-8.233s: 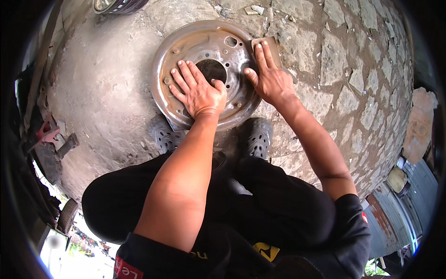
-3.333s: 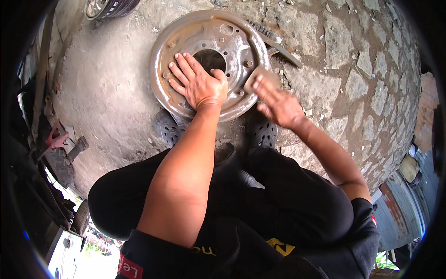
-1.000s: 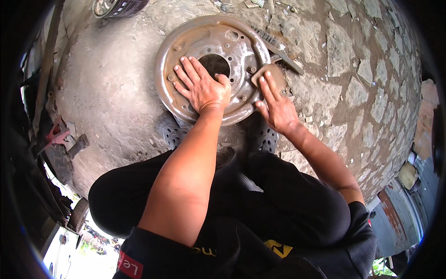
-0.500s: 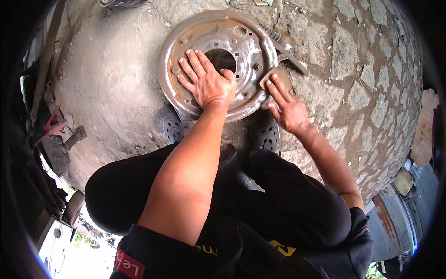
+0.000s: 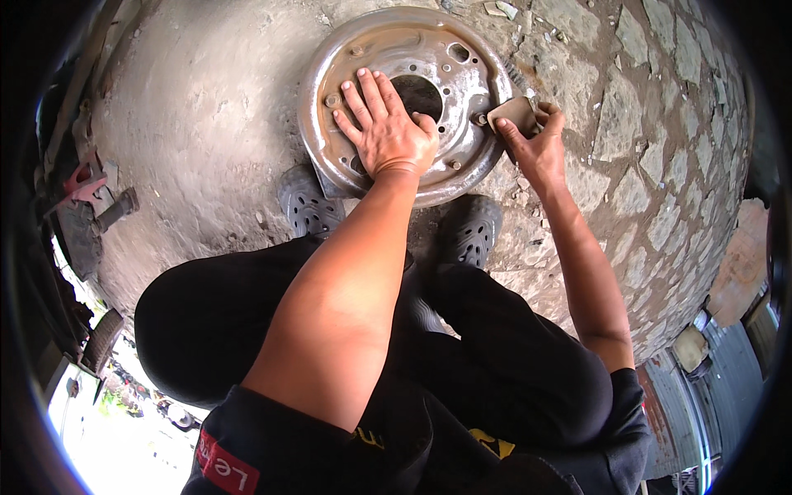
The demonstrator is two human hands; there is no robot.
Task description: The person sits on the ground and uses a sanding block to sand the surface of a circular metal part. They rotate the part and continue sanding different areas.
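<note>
The ground (image 5: 206, 140) fills most of the view, smooth grey concrete on the person's left and flat irregular paving stones (image 5: 652, 157) on the right. Next in size are the person's own legs in black trousers (image 5: 495, 363), folded in a squat, with 2 dark perforated clogs (image 5: 309, 202) planted just below the work. A round, rusty steel wheel rim (image 5: 478, 78) lies flat on the ground in front of the feet, at the top centre of the view, with a large centre hole and a ring of smaller holes around it. The left hand (image 5: 386, 128) lies palm-down on the rim's face just beside the centre hole, its 5 fingers straight and spread apart, holding nothing. The right hand (image 5: 536, 148) is at the rim's right edge, fingers and thumb closed around a small flat brownish pad (image 5: 513, 111) that looks like folded abrasive paper, pressed against the rim's outer lip. At the far left edge, well apart from the rim, a red tool (image 5: 82, 177) lies by dark metal parts.
</note>
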